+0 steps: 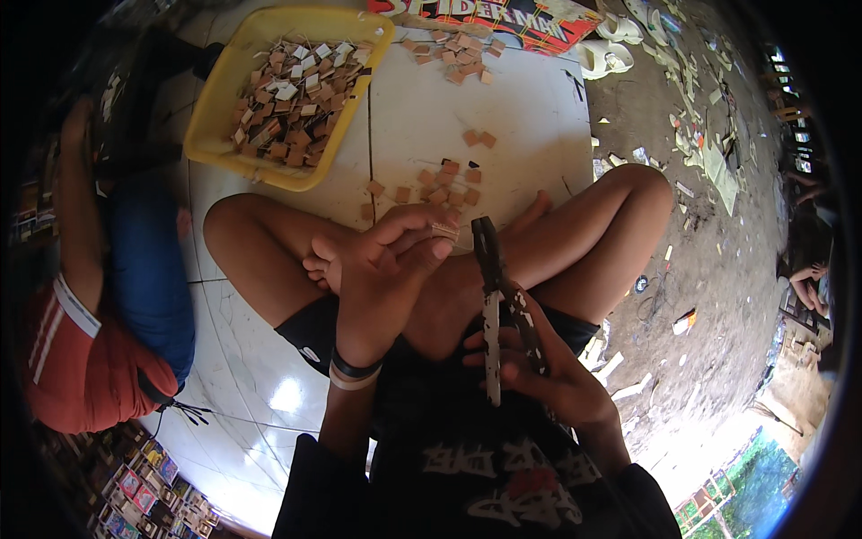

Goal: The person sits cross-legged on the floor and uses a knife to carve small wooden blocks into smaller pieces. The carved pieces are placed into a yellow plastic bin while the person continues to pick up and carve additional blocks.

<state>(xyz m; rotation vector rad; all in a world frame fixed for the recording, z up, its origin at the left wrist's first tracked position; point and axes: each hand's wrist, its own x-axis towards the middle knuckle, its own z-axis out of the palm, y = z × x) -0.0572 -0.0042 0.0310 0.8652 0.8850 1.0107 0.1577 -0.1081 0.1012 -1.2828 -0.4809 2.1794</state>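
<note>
My left hand [382, 265] is raised over my crossed legs, thumb and fingers pinching a small brown cardboard piece [444, 231] with a layered-looking edge. Close to its right, the dark jaws of a pair of pliers [488, 256] point up and away from me. My right hand [552, 373] is wrapped round the pliers' worn handles, which stand apart. Whether the jaws touch the piece, I cannot tell. Just beyond my hands, several loose brown squares [440, 186] lie on the white tiles.
A yellow basin [202, 112] of brown and white squares stands at the far left. More squares [462, 56] lie beside a colourful printed sheet [539, 25]. On the left sits another person [148, 269]. Scraps litter the dirt floor [660, 296] at right, near white sandals [606, 57].
</note>
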